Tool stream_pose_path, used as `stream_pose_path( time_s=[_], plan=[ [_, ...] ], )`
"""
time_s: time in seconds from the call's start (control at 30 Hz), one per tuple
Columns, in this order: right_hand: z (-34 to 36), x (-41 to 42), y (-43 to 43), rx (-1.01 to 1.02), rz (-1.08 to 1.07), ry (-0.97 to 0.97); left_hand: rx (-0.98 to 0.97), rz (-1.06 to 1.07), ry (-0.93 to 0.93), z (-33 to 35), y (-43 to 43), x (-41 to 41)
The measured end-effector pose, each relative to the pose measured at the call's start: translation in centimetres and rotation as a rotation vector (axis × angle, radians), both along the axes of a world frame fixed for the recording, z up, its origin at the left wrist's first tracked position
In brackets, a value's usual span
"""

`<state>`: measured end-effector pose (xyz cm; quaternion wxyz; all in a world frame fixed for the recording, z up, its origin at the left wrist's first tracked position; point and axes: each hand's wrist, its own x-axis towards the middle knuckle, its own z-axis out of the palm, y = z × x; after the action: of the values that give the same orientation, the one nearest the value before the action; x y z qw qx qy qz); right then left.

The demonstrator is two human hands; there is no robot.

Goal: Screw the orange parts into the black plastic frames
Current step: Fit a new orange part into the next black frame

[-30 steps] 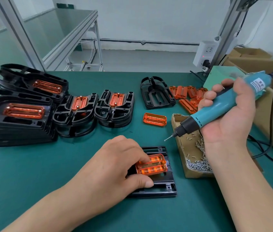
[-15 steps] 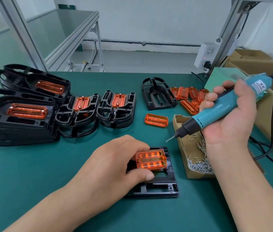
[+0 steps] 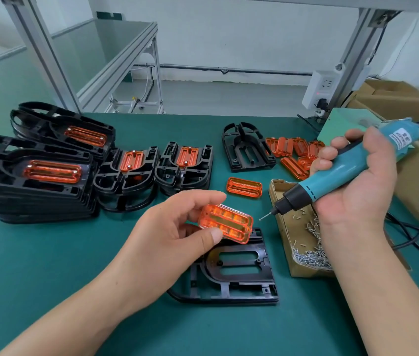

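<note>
Flat ribbed black plastic frame (image 3: 265, 255) lies on the matte green bench (image 3: 49, 265), bare mat to its left; just above it the left hand (image 3: 177, 227) pinches a glossy translucent orange part (image 3: 225, 223); rightward, the right hand (image 3: 357, 186) grips a teal screwdriver (image 3: 331, 176) over a cardboard screw box (image 3: 303, 268)

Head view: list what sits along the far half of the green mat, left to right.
Tall stack of finished black frames → short stack of finished frames → second short stack → lone orange part lying flat → pile of loose orange parts.
</note>
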<state>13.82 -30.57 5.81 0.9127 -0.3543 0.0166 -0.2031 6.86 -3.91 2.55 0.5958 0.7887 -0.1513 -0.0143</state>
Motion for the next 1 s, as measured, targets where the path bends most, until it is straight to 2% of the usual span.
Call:
stream_pose_path(
  time_s=[0.2,0.4,0.53,0.73,1.0],
  plan=[
    [-0.1,0.1,-0.1,0.007,-0.009,0.000,0.175,-0.032,-0.065,-0.1,-0.6,0.3],
    [0.0,0.2,-0.2,0.041,-0.017,0.005,0.236,-0.054,-0.100,0.4,-1.4,1.1],
    [0.0,0.3,-0.4,0.047,-0.018,0.005,0.441,-0.182,-0.188,1.7,-3.1,1.4],
    [-0.2,0.6,-0.6,0.068,-0.014,-0.004,0.716,-0.193,-0.198,2.7,-6.2,1.7],
    [-0.2,0.7,-0.7,0.078,-0.010,-0.016,0.785,-0.189,-0.430,1.2,-5.4,1.2]
  ],
)
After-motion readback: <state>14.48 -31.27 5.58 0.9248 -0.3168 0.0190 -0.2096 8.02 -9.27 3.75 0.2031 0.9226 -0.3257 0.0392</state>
